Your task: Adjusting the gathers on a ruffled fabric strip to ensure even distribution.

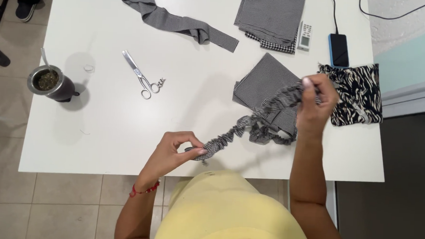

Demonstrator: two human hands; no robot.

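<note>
A ruffled tube of black-and-white checked fabric [250, 123] stretches between both hands over the white table [107, 129]. My left hand [173, 153] pinches its near end close to the table's front edge. My right hand [316, 102] pinches the far end, raised above a folded piece of the same checked cloth [264, 81]. The gathered strip sags and bunches in the middle, near the folded piece.
Scissors [142, 76] lie at centre left. A dark cup with a metal straw [49, 81] stands near the left edge. A long checked strip [176, 20], a folded cloth stack [272, 17], a remote [305, 36], a phone [339, 50] and zebra-print fabric [359, 95] sit at the back and right.
</note>
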